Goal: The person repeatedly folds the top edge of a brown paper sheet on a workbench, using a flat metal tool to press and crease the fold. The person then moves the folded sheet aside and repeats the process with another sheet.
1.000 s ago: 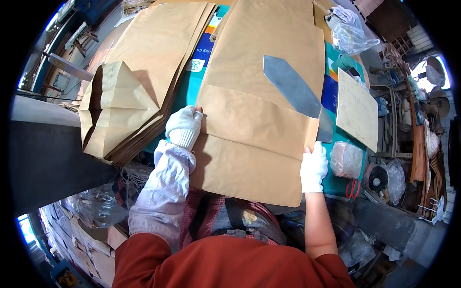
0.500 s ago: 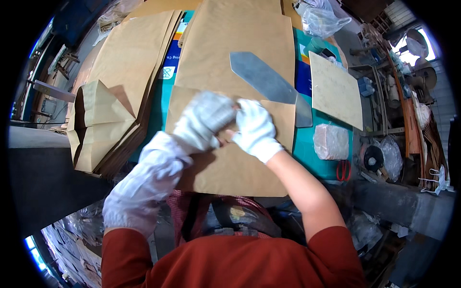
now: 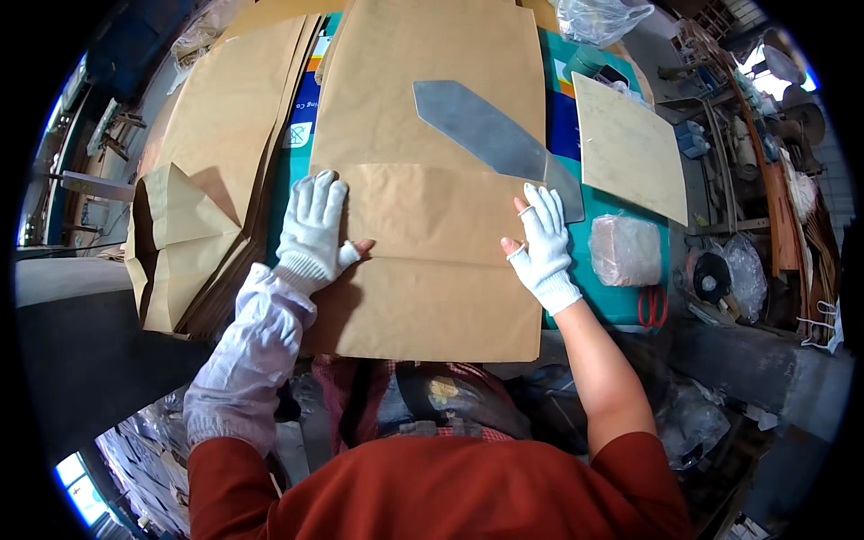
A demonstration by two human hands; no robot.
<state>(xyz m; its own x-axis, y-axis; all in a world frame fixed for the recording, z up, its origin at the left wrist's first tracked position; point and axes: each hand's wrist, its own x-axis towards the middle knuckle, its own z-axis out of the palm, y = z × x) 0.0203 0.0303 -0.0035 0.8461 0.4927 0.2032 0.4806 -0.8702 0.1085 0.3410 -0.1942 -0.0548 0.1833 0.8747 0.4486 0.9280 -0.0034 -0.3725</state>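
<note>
A large sheet of brown kraft paper, like an unfolded paper bag [image 3: 432, 306], lies before me with a crease across its near part. My left hand [image 3: 313, 220], in a white glove with the thumb tip bare, rests flat on its left edge, fingers stretched forward. At the right edge my right hand [image 3: 543, 241], gloved too with thumb and index fingertip bare, lies with fingers spread. Neither hand holds anything. Just beyond the right fingertips a grey pointed metal plate [image 3: 486, 130] slants across the paper, partly covered by the paper's folded edge.
On the left is a stack of brown paper bags [image 3: 234, 117], the top one with its end opened out [image 3: 180, 243]. To the right lie a beige board [image 3: 625, 148], a plastic-wrapped block [image 3: 625, 250] and red-handled scissors [image 3: 652, 306]. A clear plastic bag [image 3: 601, 20] sits at the far right.
Both hands have parted from the middle of the paper, the left to its left edge, the right to its right edge. A crosswise crease now shows between them.
</note>
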